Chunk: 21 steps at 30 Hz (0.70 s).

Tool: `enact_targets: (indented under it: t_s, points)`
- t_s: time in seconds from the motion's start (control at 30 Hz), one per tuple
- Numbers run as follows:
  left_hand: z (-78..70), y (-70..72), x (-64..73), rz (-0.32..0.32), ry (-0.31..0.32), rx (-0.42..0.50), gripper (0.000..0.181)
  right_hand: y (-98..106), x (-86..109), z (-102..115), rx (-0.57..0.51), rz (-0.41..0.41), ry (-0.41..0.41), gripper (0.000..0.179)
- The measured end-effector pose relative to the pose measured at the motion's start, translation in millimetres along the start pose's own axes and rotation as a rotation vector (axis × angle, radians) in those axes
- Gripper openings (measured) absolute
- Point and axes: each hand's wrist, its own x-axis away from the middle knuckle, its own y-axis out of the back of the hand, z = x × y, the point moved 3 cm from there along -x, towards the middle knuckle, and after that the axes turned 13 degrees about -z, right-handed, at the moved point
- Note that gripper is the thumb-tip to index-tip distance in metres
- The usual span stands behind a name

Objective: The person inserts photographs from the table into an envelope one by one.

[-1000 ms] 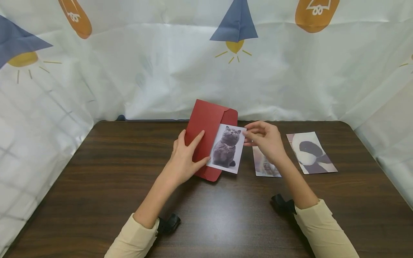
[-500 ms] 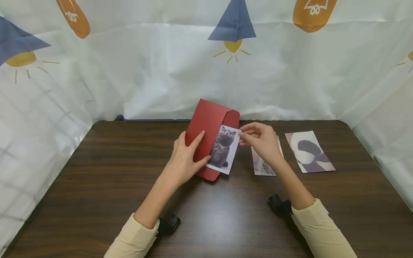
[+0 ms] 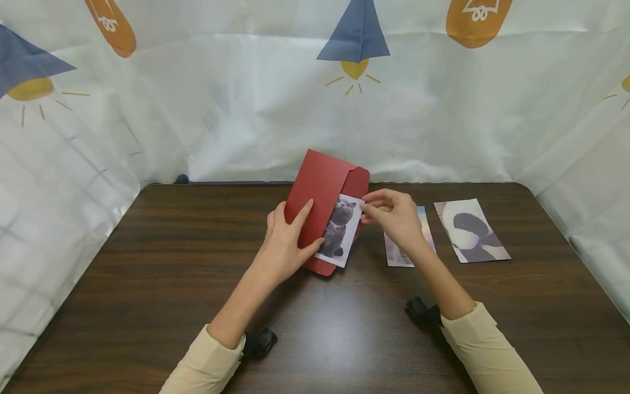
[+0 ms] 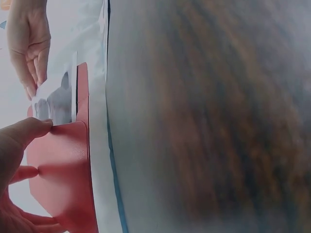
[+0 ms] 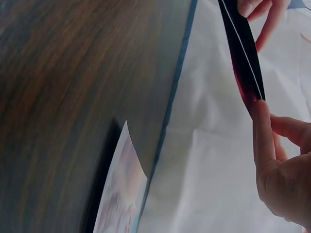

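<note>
Head | left hand (image 3: 287, 239) grips red envelope (image 3: 321, 183) | right hand (image 3: 395, 215) pinches cat photo (image 3: 339, 229), outer edge | inner edge apparently inside

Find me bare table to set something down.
Bare: the table left of the left sleeve; the middle, between that and the right sleeve; the right side, nearer than the rightmost photo. Crowded: around the envelope, cat photo and half-hidden photo.

The person is wearing cream sleeves (image 3: 199, 364) at lower left and lower right. Small black devices (image 3: 262, 343) are jutting out beside both cuffs (image 3: 223, 346).
</note>
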Motion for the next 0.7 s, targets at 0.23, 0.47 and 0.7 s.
enact_targets:
  t_s: [0.23,0.47,0.7]
  points:
    - [-1.9,-0.7,0.3,0.002,0.01,-0.001,0.082,-4.0,2.6,-0.1,0.001,-0.012,-0.007,0.021]
    - [-2.5,-1.9,0.7,0.01,0.025,0.012,0.082,-8.2,4.9,-0.3,-0.002,-0.028,0.011,0.02]
    - [-4.4,-1.8,1.9,-0.007,0.004,0.011,0.083,-12.2,8.8,0.5,-0.011,-0.054,0.032,0.019]
